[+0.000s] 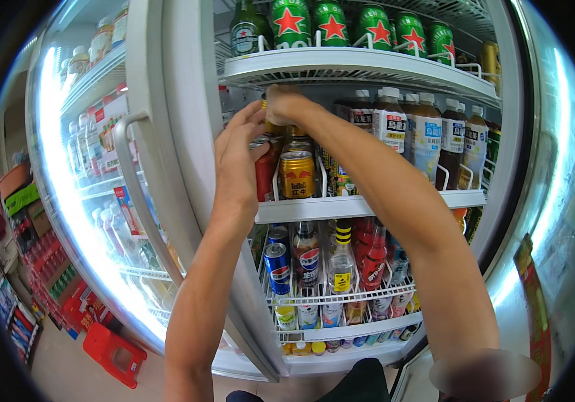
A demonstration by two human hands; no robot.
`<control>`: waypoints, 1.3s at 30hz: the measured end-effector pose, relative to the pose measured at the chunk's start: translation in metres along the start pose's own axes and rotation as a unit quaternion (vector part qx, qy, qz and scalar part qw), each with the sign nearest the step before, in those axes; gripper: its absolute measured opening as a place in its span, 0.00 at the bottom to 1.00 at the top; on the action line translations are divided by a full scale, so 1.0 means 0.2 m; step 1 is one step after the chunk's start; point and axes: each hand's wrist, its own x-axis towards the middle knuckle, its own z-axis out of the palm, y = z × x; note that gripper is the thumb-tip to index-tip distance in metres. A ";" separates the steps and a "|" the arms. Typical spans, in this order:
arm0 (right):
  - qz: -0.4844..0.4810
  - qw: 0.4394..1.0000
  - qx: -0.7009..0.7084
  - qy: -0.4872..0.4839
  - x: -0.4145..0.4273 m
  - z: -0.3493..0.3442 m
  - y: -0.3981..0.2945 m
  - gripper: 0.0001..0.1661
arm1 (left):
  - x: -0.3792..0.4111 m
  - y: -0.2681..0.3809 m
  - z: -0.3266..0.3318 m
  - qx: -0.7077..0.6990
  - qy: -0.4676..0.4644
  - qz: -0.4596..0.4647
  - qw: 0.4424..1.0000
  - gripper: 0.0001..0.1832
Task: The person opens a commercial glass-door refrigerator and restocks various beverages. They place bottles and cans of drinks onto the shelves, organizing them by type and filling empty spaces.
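Note:
My left hand reaches into the left end of the middle shelf of a glass-door drinks refrigerator, its thumb apart from its fingers. Beside its thumb stands a red can, partly covered by the hand. My right hand is blurred and bent over the top of a gold can at the back of the same row. Its fingertips are hidden, so a grip on that can is unclear. In front and to the right stands a gold Red Bull can behind a wire divider.
Bottled oolong tea stands to the right. Heineken cans line the shelf above; Pepsi cans and bottles stand below. A door with a metal handle is at left. A red plastic stool sits on the floor.

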 end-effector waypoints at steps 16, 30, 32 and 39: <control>-0.058 0.991 -0.123 -0.019 0.44 0.17 0.11 0.28 | -0.04 0.04 0.03 -0.035 -0.020 0.017 0.999 0.33; -0.001 0.999 -0.038 -0.033 0.34 0.28 0.12 0.26 | -0.06 0.08 -0.04 -0.156 -0.001 0.011 0.988 0.33; -0.013 0.999 -0.030 -0.028 0.33 0.27 0.07 0.25 | -0.07 0.12 -0.07 -0.169 0.009 0.025 0.985 0.32; -0.007 0.997 -0.076 -0.013 0.29 0.24 0.19 0.25 | -0.08 0.16 -0.02 -0.251 0.037 0.064 0.965 0.31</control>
